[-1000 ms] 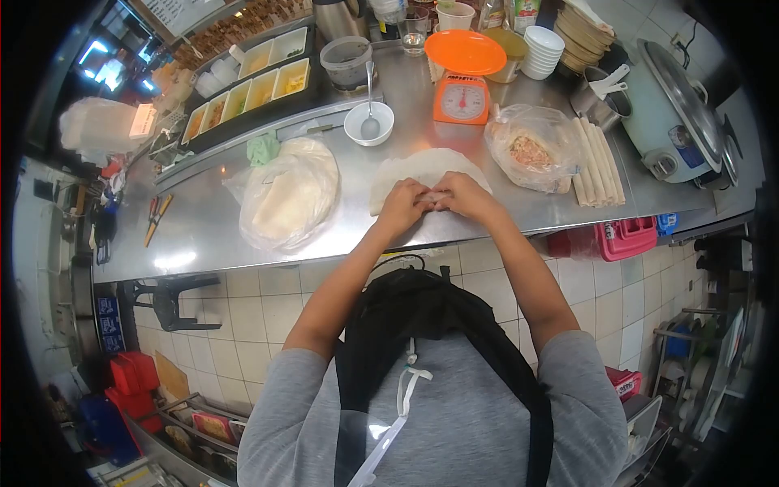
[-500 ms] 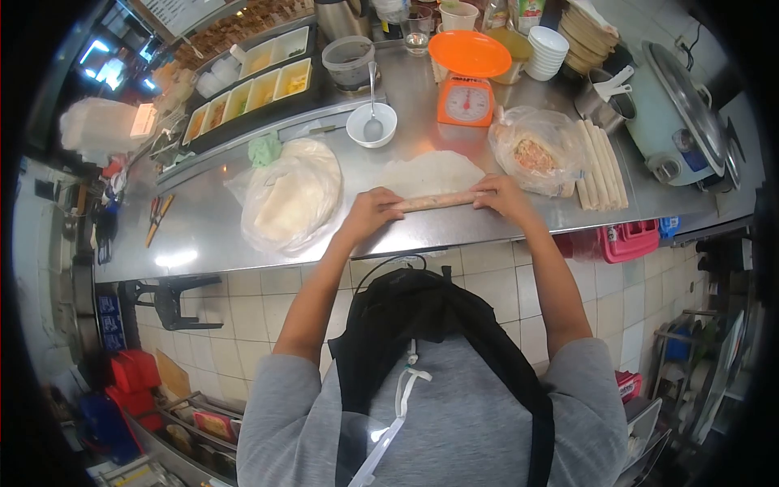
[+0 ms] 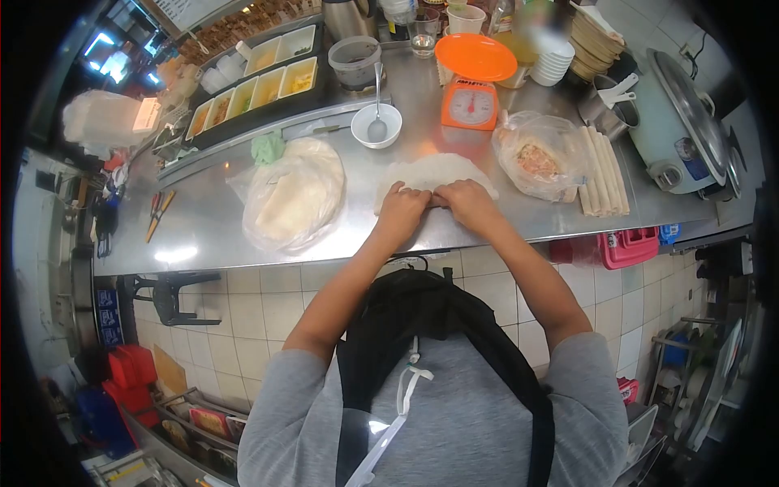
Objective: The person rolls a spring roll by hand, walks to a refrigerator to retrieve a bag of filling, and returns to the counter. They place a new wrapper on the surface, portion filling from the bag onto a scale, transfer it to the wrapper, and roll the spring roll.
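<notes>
My left hand (image 3: 406, 209) and my right hand (image 3: 465, 203) are side by side, fingers curled over the filled roll (image 3: 438, 200) at the near edge of a thin white wrapper (image 3: 434, 169). Most of the roll is hidden under both hands. To the right lies a plastic bag of pinkish filling (image 3: 537, 157), with several finished rolls (image 3: 602, 174) beside it. On the left, a stack of round wrappers (image 3: 288, 203) lies partly in clear plastic. A white bowl (image 3: 376, 126) holds a spoon.
An orange scale (image 3: 469, 104) with an orange plate (image 3: 475, 57) stands behind the wrapper. Tongs (image 3: 160, 215) lie far left. A tray of chopped ingredients (image 3: 251, 96) is at the back left, a large cooker (image 3: 677, 122) at the right.
Both hands have moved inward from the roll's ends to its middle and are now nearly touching. The view has shifted slightly.
</notes>
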{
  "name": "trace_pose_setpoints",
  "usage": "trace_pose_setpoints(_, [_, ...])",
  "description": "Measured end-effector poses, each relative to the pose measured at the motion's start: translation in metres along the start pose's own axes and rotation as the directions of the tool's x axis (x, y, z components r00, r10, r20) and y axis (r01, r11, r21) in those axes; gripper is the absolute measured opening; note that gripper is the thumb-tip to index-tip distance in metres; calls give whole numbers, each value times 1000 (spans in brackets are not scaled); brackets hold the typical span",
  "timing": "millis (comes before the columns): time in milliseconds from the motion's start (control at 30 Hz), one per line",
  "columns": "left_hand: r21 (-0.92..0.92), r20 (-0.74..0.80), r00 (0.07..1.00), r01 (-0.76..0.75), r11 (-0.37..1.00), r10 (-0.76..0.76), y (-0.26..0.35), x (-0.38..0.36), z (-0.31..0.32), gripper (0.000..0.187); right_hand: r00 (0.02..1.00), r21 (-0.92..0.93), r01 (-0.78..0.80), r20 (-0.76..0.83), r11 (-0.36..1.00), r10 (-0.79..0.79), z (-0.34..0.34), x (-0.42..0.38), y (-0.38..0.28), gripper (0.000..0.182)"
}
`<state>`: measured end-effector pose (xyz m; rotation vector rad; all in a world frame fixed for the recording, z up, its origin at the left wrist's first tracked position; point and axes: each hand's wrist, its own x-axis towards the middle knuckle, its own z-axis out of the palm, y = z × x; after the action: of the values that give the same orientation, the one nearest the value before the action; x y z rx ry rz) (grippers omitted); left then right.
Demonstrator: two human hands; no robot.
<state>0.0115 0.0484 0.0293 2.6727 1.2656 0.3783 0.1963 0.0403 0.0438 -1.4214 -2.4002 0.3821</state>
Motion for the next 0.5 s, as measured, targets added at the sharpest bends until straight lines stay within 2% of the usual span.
trace_pose_setpoints(33, [1, -1, 1000, 0, 1000, 0, 2, -1, 2, 16, 1000, 0, 1, -1, 1000, -1, 2, 0, 0, 8])
trace_pose_setpoints(67, [150, -144, 987, -45, 988, 66, 6, -1, 6, 17, 980, -59, 135, -141, 989, -142, 5, 0, 0, 8])
trace_pose_setpoints(100, [301, -274, 950, -64, 952, 150, 9, -1, 9, 18, 920, -135, 258, -268, 957, -286, 6, 1, 0, 9])
trace_pose_setpoints(133, [302, -276, 950, -61, 951, 149, 10, 0, 12, 18, 919, -136, 261, -268, 956, -290, 7, 2, 2, 9])
trace_pose_setpoints(200, [344, -143, 986, -36, 938, 90, 15, -1, 10, 18, 953, -243, 233, -138, 942, -271, 5, 1, 2, 11])
trace_pose_setpoints(233, [344, -142, 986, -35, 938, 89, 15, -1, 9, 18, 953, -242, 234, -138, 942, -272, 5, 2, 1, 11])
trace_pose_setpoints(300, [354, -147, 987, -17, 935, 73, 14, 2, 7, 16, 991, -247, 137, 21, 959, -136, 4, 6, 0, 13])
trace_pose_setpoints(333, [355, -148, 986, -16, 935, 73, 13, 4, 6, 16, 990, -247, 138, 20, 959, -137, 5, 7, 2, 13])
trace_pose_setpoints(400, [321, 45, 999, 10, 947, -26, 13, 7, -3, 15, 994, -134, 106, 27, 985, -103, 8, 9, 7, 16])
trace_pose_setpoints(433, [322, 43, 999, 13, 947, -28, 12, 7, -3, 15, 994, -134, 109, 27, 985, -106, 9, 8, 9, 16])
trace_pose_setpoints(500, [302, -156, 988, 31, 953, 17, 9, 8, 4, 14, 997, -55, 73, -26, 996, -75, 4, 10, 6, 26])
